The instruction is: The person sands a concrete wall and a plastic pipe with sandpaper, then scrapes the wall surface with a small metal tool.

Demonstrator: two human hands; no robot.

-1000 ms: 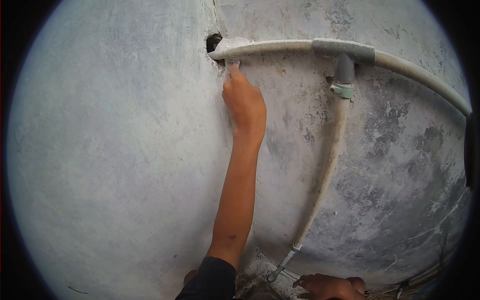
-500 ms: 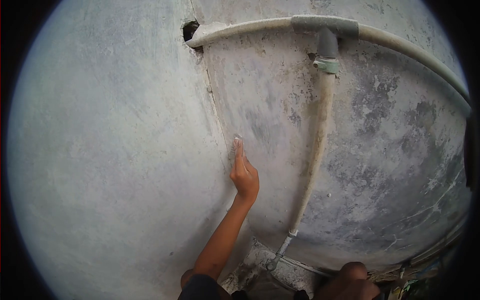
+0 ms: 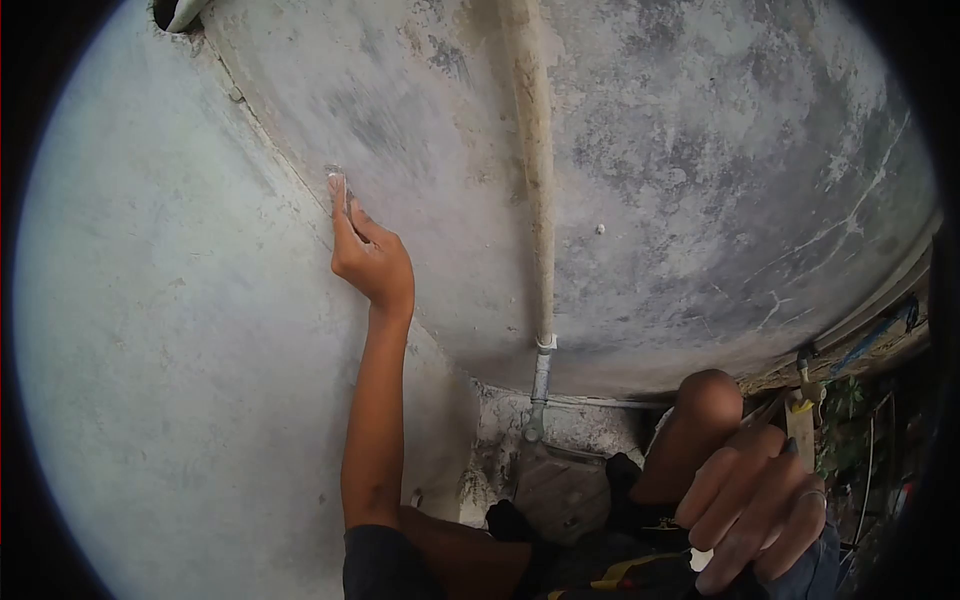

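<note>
My left hand (image 3: 375, 262) reaches up to the grey wall (image 3: 430, 190), close beside the seam where two wall faces meet. Its fingers are pinched round a thin, greyish flat piece (image 3: 333, 170), mostly hidden by them, and the fingertips are whitened with dust. Above it, darker rubbed marks show on the plaster. At the lower right my right hand (image 3: 755, 505) hangs near my knee with its fingers curled in, a ring on one of them. A small bright white patch shows by its fingertips; I cannot tell what, if anything, it holds.
A pale pipe (image 3: 537, 180) runs down the wall to a metal fitting (image 3: 540, 385) near the floor. My bent knee (image 3: 708, 395) is close to the wall. A tap (image 3: 805, 375) and green plants (image 3: 845, 420) are at the right. A hole (image 3: 165, 14) opens at upper left.
The view has tilted down and turned right, so the pipe joint has left the frame. My right hand has come into sight. My left hand stays by the seam with the piece.
</note>
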